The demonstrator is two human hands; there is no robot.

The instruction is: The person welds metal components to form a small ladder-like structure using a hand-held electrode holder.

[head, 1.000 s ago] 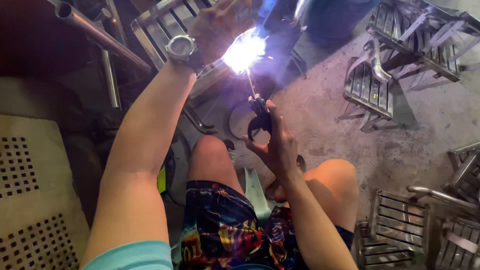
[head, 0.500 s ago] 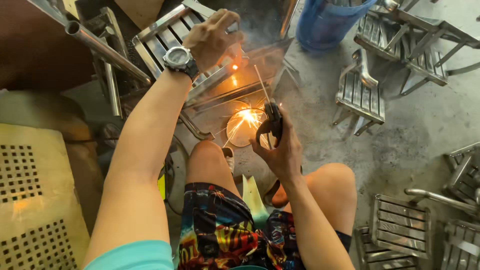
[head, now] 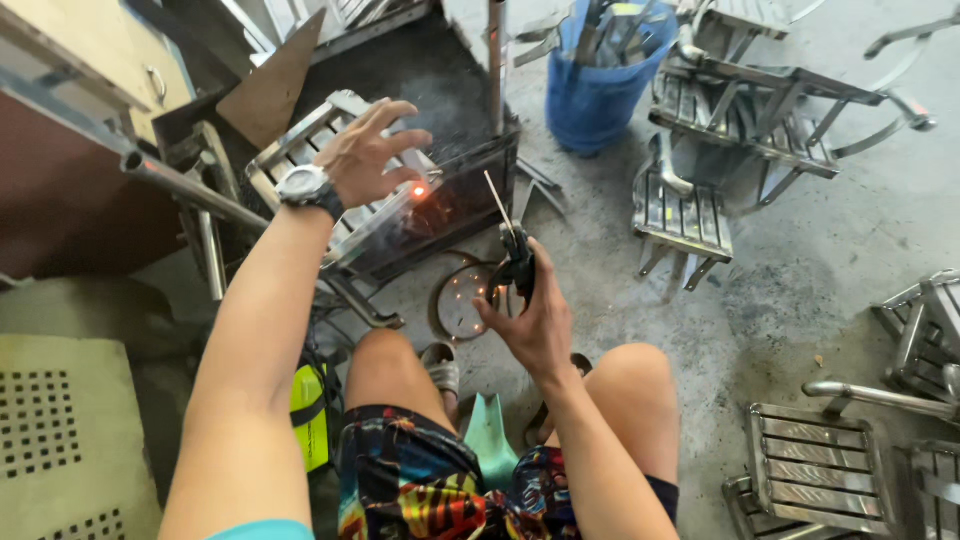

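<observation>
My left hand (head: 368, 152), with a watch on the wrist, rests fingers spread on a slatted steel chair frame (head: 300, 150) lying on its side. A glowing orange weld spot (head: 420, 190) sits just right of that hand on the frame's edge. My right hand (head: 535, 315) is closed around a black electrode holder (head: 520, 262). A thin welding rod (head: 498, 202) sticks up from it, its tip a little to the right of the glowing spot and apart from it.
A blue bucket (head: 598, 85) full of metal parts stands at the back. Steel chair frames (head: 690, 205) lie on the concrete floor to the right. A round metal disc (head: 462, 300) lies before my knees. A perforated yellow panel (head: 55, 430) is at left.
The bright welding arc has gone out, leaving only a small glowing spot. My right hand drew the rod back from the frame. The view tilted up, showing more of the floor.
</observation>
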